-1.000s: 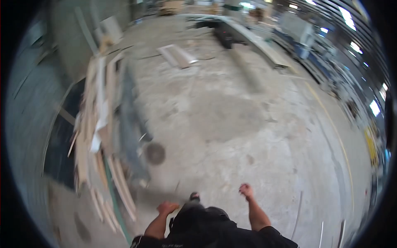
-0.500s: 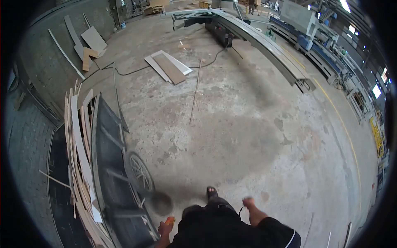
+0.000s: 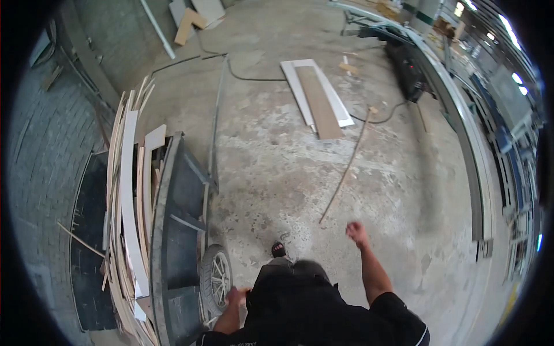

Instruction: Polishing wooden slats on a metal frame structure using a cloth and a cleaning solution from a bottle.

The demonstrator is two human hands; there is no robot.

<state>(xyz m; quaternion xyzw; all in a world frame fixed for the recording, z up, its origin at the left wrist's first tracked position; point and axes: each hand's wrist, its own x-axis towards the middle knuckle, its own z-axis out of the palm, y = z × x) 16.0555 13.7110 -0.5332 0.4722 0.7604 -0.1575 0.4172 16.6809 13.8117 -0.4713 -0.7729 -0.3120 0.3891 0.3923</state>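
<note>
A worn concrete floor (image 3: 259,167) spreads under everything, and the biggest thing on it is the dark, metal-framed cart (image 3: 183,254) at the person's left, its panelled side standing close by the left forearm. Its frame looks rigid and, with what it appears to carry, heavy; a hold on the stiff rail along the panel's upper edge would probably serve better than the flat sheet. Long strips (image 3: 128,193), wooden and white, run beside that panel on its far side; each is likely light but whippy, some maybe splintery, so they would be best held near mid-length. Well ahead on the floor lie a white board (image 3: 295,86) and, on top of it, a brown plank (image 3: 319,104), both flat and probably stiff, easiest to take by the long edges. The spoked wheel (image 3: 218,275) stands at the cart's near side, its dark tyre likely grippy. A thin stick (image 3: 350,166) lies on the floor beyond the right hand (image 3: 357,232), apart from it; it looks light and slightly bendy, with its middle the balanced place to hold. That hand hangs loosely uncurled, fingers a little bent, nothing visible in it. The left hand (image 3: 235,297) is just beside the wheel, blurred; whether it grips anything I cannot tell.
</note>
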